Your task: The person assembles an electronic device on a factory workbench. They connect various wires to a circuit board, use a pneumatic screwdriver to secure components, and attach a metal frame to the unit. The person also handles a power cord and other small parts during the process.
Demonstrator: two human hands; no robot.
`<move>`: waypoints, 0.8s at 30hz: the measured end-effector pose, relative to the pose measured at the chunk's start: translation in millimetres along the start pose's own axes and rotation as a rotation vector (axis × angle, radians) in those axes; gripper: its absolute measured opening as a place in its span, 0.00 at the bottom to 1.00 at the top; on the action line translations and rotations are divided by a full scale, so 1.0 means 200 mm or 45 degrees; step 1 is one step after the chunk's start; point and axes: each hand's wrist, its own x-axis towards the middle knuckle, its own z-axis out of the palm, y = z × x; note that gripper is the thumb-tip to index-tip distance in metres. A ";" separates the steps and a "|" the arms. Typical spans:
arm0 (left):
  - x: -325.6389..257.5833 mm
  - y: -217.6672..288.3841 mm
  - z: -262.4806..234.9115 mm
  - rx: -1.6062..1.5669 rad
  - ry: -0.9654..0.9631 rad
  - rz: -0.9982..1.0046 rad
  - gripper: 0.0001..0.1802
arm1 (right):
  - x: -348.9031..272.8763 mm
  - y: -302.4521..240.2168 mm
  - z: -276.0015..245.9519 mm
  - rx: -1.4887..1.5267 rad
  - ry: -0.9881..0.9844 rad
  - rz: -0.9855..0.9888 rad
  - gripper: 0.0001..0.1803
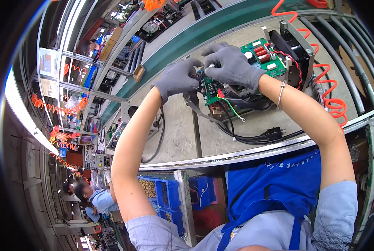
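Observation:
Both hands wear grey knit gloves and meet at the left end of an open electronic assembly with a green circuit board point(256, 54). My left hand point(179, 79) has its fingers bent against the assembly's left edge, next to some dark wires. Over the board's left part, my right hand point(232, 66) is bent with its fingertips together beside the left hand's. What the fingertips grip is too small and covered to make out. A black fan point(293, 46) sits at the assembly's right end. A yellow-green wire point(233, 109) with a ring end hangs off the front.
A black power cord with a plug point(274, 133) lies along the front of the grey bench point(174, 140). An orange coiled hose point(331, 98) hangs at the right, by metal rollers point(356, 67). Blue bins point(168, 194) of small parts stand below the bench edge. Co-workers point(99, 196) are at the far left.

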 end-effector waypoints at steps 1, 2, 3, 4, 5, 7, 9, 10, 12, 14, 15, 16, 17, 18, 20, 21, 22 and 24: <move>0.00 -0.01 -0.02 -0.008 -0.036 -0.049 0.35 | 0.01 0.00 0.00 0.017 -0.019 0.005 0.10; 0.00 0.00 0.00 0.196 0.049 0.031 0.35 | 0.00 0.00 0.00 0.015 -0.019 0.003 0.10; 0.00 0.02 0.02 0.400 0.136 0.111 0.34 | 0.00 0.00 0.00 0.013 -0.020 0.001 0.10; 0.00 0.02 0.04 0.604 0.223 0.191 0.34 | 0.00 0.00 0.00 0.012 -0.020 -0.001 0.10; 0.00 0.02 0.03 0.639 0.260 0.232 0.33 | 0.00 0.00 0.00 0.025 -0.023 0.012 0.12; -0.02 0.00 -0.01 0.710 0.333 0.315 0.31 | 0.00 0.00 0.01 0.052 -0.029 0.039 0.16; -0.02 -0.05 0.01 0.513 0.387 0.168 0.30 | 0.00 0.01 0.01 0.027 -0.019 0.025 0.16; -0.02 -0.06 0.03 0.414 0.412 0.094 0.30 | -0.01 0.01 0.01 0.015 -0.015 0.018 0.16; -0.03 -0.07 0.02 0.221 0.733 0.010 0.27 | -0.01 0.01 0.01 0.022 -0.007 0.007 0.16; -0.03 -0.09 -0.05 -0.231 0.941 -0.066 0.26 | -0.01 0.01 0.01 0.029 0.007 -0.004 0.16; -0.04 -0.06 -0.07 -0.454 0.802 -0.042 0.26 | -0.01 0.01 0.01 0.033 0.018 -0.009 0.16; -0.06 -0.02 -0.06 -0.603 0.677 -0.056 0.27 | -0.01 0.00 0.01 0.037 0.029 -0.014 0.16; -0.08 0.08 -0.04 -0.748 0.557 -0.069 0.28 | -0.01 0.00 0.01 0.023 0.051 -0.012 0.16; -0.11 0.15 -0.02 -0.892 0.432 -0.080 0.29 | -0.01 -0.01 0.02 0.019 0.083 -0.007 0.16; -0.12 0.27 0.01 -1.178 0.349 0.070 0.31 | 0.00 -0.01 0.02 -0.016 0.147 0.011 0.17; -0.13 0.31 0.00 -1.316 0.305 0.156 0.33 | 0.01 -0.01 0.01 0.013 0.114 0.103 0.19; -0.16 0.34 -0.03 -1.218 0.465 0.234 0.34 | 0.03 0.00 -0.01 0.074 0.101 0.167 0.20; -0.21 0.36 -0.08 -1.027 0.771 0.382 0.36 | 0.09 -0.03 -0.05 0.188 0.070 0.310 0.21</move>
